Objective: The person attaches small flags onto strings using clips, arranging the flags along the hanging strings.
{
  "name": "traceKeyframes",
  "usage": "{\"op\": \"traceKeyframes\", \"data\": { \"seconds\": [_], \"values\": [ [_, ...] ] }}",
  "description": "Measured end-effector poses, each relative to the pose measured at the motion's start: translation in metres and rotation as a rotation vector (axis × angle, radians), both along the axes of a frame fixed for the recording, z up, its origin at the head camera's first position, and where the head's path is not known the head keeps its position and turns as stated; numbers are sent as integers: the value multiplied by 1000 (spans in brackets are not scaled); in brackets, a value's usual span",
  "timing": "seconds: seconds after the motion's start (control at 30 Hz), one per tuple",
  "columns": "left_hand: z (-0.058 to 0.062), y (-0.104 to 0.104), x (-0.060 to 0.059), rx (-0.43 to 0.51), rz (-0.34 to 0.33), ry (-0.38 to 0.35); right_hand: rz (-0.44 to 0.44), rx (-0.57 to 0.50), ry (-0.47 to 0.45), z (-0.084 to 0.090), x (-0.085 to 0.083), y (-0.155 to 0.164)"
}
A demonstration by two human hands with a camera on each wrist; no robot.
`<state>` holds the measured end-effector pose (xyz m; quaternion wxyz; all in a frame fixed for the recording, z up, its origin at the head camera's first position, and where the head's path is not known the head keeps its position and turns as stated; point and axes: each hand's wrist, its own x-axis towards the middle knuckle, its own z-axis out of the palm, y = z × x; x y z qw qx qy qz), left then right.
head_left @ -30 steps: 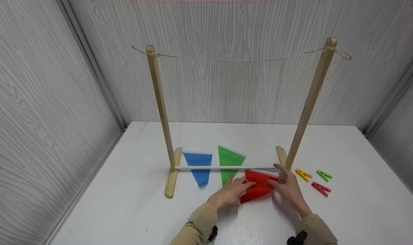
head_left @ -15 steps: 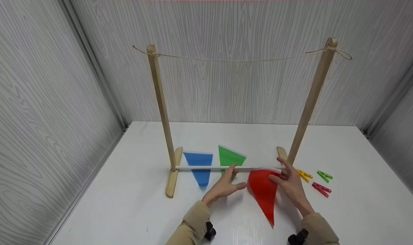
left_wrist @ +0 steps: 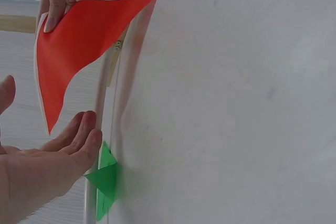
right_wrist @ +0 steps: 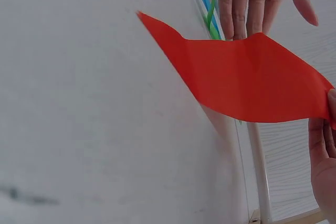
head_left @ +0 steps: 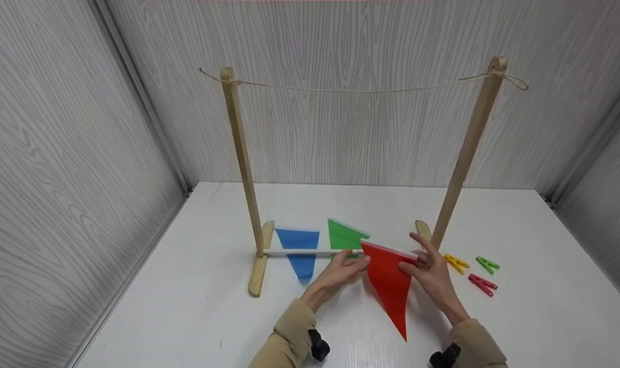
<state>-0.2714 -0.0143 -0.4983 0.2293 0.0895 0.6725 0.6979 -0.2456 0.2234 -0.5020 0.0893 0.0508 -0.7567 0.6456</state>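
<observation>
A red triangular pennant [head_left: 389, 283] with a white top edge hangs point down in front of the stand's white rod [head_left: 289, 251]. My right hand [head_left: 436, 280] pinches its upper right corner between thumb and fingers. At the other top corner, my left hand [head_left: 336, 276] has its thumb and fingers spread. In the left wrist view that pennant corner lies in the gap between left thumb and fingers, apparently untouched. A green pennant [head_left: 344, 236], partly covered by the red one and the left hand, lies across the rod's line beside a blue pennant [head_left: 297, 239].
A wooden stand's left post [head_left: 242, 163] and right post [head_left: 465, 153] rise behind the hands. Twine [head_left: 361, 92] is strung between their tops. Right of the stand lie a yellow clothespin [head_left: 456, 263], a green clothespin [head_left: 487, 264] and a red clothespin [head_left: 482, 284].
My left hand let go of the red pennant, moved left, then came back to its upper left corner. The pennant's tip swung down and its top edge rose over the rod.
</observation>
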Motion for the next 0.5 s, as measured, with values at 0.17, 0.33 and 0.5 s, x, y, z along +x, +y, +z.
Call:
{"op": "traceKeyframes", "data": {
  "seconds": [0.17, 0.33, 0.5],
  "values": [
    [0, 2, 0, 31, 35, -10, 16, -19, -25, -2, 0, 0],
    [-2, 6, -3, 84, 55, 39, 10, -17, -43, -2, 0, 1],
    [-3, 7, -4, 99, 94, 92, 19, 30, -66, -3, 0, 2]
  ]
}}
